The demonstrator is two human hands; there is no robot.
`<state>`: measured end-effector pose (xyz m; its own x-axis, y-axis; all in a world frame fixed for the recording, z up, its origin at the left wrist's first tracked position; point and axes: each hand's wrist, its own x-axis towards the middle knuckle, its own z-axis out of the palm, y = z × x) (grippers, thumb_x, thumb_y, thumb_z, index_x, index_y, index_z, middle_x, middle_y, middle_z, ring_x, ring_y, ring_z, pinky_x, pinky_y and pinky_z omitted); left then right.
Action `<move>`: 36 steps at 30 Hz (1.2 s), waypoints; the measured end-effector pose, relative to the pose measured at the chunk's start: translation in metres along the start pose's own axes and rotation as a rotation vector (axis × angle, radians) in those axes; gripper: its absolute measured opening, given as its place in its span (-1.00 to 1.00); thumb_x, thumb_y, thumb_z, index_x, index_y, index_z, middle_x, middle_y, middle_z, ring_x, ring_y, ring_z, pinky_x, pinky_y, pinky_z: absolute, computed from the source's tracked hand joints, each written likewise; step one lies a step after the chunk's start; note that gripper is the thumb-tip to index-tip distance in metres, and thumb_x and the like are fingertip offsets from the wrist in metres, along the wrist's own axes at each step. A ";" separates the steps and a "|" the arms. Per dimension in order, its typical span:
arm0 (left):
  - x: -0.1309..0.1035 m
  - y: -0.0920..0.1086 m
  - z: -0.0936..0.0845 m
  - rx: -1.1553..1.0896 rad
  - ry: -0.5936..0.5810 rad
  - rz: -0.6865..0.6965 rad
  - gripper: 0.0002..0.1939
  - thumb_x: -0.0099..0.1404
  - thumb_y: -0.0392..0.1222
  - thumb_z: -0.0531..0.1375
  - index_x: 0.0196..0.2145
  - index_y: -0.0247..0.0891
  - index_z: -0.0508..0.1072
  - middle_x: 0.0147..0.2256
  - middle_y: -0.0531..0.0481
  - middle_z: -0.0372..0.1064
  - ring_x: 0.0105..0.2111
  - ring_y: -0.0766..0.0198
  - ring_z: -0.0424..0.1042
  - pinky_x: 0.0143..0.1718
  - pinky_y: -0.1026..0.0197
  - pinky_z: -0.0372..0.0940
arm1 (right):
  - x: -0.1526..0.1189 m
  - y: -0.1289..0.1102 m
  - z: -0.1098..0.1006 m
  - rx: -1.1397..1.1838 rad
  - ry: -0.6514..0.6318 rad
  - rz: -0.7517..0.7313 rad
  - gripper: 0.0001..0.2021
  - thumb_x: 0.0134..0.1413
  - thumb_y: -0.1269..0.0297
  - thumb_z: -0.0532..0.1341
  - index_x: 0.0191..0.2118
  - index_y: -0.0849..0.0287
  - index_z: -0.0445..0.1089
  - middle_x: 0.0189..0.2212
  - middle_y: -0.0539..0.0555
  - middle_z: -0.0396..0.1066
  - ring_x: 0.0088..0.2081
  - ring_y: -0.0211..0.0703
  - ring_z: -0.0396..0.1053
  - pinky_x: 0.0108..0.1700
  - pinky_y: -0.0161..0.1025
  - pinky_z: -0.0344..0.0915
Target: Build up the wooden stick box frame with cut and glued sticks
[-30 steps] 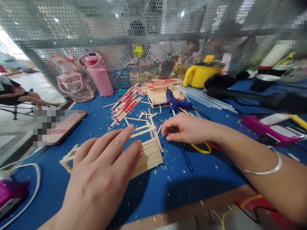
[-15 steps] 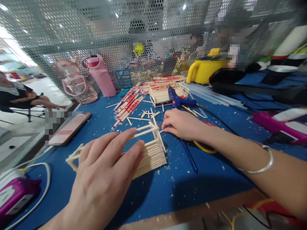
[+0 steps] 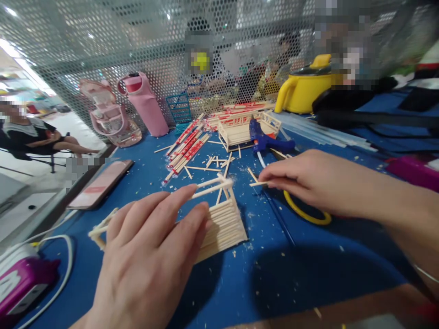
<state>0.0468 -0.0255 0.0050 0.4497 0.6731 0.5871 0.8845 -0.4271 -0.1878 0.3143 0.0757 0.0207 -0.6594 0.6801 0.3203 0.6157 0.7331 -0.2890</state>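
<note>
My left hand [image 3: 151, 246] is closed over a small model frame [image 3: 222, 226] built from thin wooden sticks, with a planked base and raised rails. Its far left end pokes out past my knuckles; the middle is hidden under my fingers. To the right of the frame, my right hand [image 3: 302, 183] pinches a short wooden stick [image 3: 258, 184] between thumb and fingertips, its free end pointing left toward the frame's corner. Behind that hand lies a blue glue gun [image 3: 269, 140], beside a second stick-built model [image 3: 236, 135].
Packs of sticks [image 3: 188, 151] and loose offcuts lie mid-table. A phone [image 3: 101, 183], a pink bottle [image 3: 147, 107] and a clear bottle [image 3: 116, 119] stand left. Clear glue sticks [image 3: 329, 130], a yellow pot [image 3: 305, 89] and scissors with a yellow handle [image 3: 307, 212] are at right. Perforated metal screens the back.
My right hand has moved right, away from the frame's corner, and lifted a short stick into view. My left hand stays on the frame. The view has shifted slightly.
</note>
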 end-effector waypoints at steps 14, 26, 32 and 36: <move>0.001 0.001 -0.001 -0.023 -0.008 -0.025 -0.83 0.28 -0.19 0.15 -0.15 -0.09 0.44 -0.04 -0.02 0.43 -0.13 0.02 0.36 -0.16 -0.04 0.22 | 0.001 -0.036 0.006 0.178 0.022 -0.183 -0.89 0.14 0.36 0.15 -0.32 0.09 0.43 -0.44 -0.04 0.50 -0.45 -0.27 0.41 -0.43 -0.33 0.21; 0.002 0.000 -0.001 -0.023 -0.022 -0.014 -0.82 0.29 -0.19 0.14 -0.15 -0.08 0.44 -0.03 -0.02 0.42 -0.11 0.01 0.35 -0.15 -0.05 0.22 | 0.003 -0.035 0.010 0.157 0.049 -0.189 -0.87 0.16 0.34 0.12 -0.32 0.13 0.42 -0.43 -0.01 0.49 -0.43 -0.26 0.39 -0.39 -0.33 0.19; 0.000 0.000 -0.002 -0.025 -0.015 -0.020 -0.82 0.29 -0.18 0.14 -0.15 -0.09 0.45 -0.03 -0.03 0.42 -0.11 0.01 0.35 -0.14 -0.04 0.21 | 0.004 -0.036 0.013 0.124 0.051 -0.199 -0.86 0.16 0.37 0.11 -0.34 0.17 0.42 -0.45 0.00 0.48 -0.42 -0.26 0.38 -0.35 -0.33 0.18; 0.000 0.000 0.000 -0.020 0.009 -0.003 -0.82 0.28 -0.18 0.15 -0.16 -0.11 0.46 -0.03 -0.04 0.43 -0.12 0.01 0.36 -0.15 -0.03 0.22 | 0.003 -0.036 0.014 0.088 0.079 -0.209 -0.87 0.17 0.37 0.12 -0.32 0.16 0.42 -0.42 0.00 0.48 -0.39 -0.25 0.37 -0.31 -0.31 0.16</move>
<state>0.0470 -0.0254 0.0056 0.4463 0.6691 0.5943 0.8829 -0.4376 -0.1703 0.2840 0.0512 0.0199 -0.7308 0.5135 0.4498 0.4272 0.8580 -0.2854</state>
